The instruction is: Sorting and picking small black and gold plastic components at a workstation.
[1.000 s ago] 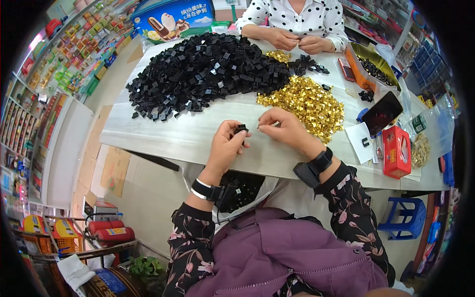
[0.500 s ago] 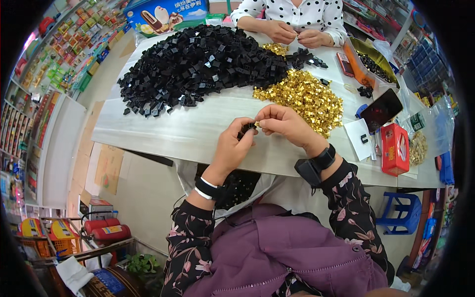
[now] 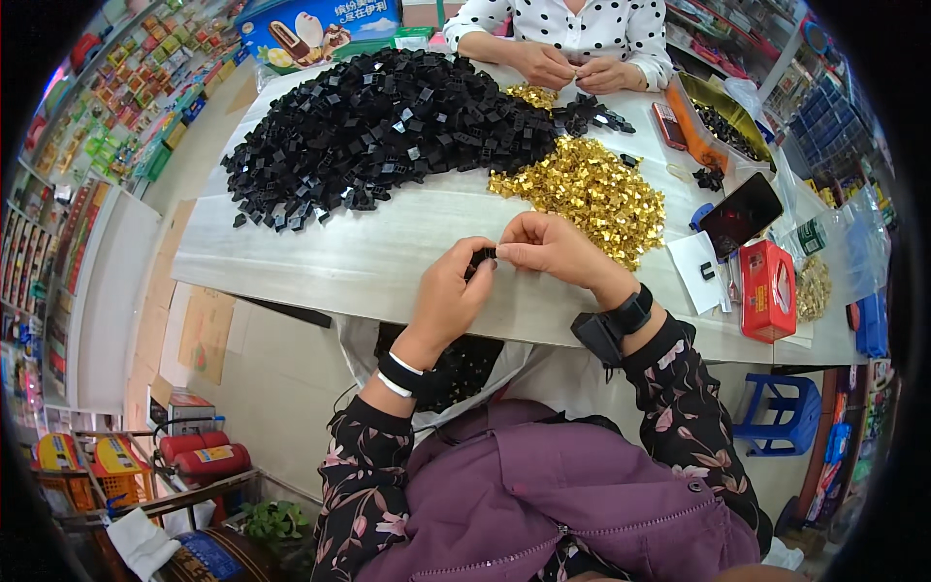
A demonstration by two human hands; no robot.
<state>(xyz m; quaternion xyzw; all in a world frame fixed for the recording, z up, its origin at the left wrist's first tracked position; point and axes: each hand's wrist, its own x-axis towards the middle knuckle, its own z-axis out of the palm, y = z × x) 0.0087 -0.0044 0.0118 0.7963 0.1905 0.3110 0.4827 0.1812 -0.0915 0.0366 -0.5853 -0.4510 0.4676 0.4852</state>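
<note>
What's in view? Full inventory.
Flat table: 1, pale grey, centre
Heaped small blocky pieces: uncountable, black, table's left
Heaped small shiny pieces: uncountable, gold, right of black heap
Small blocky held piece: at least 1, black, in left hand
Flat rectangular phone: 1, black, table's right
Rectangular box: 1, red, near phone
Open box: 1, orange and gold, table's far right
Printed panel: 1, blue, far left
Plastic stool: 1, blue, right
Cylindrical tanks: 2, red, lower left
Stocked shelves: several, multicoloured, both sides
Co-worker's hands: 2, bare, table's far side
Zipped garment: 1, purple, wearer's front
Left hand: 1, bare, over table
Right hand: 1, bare, beside left hand
</note>
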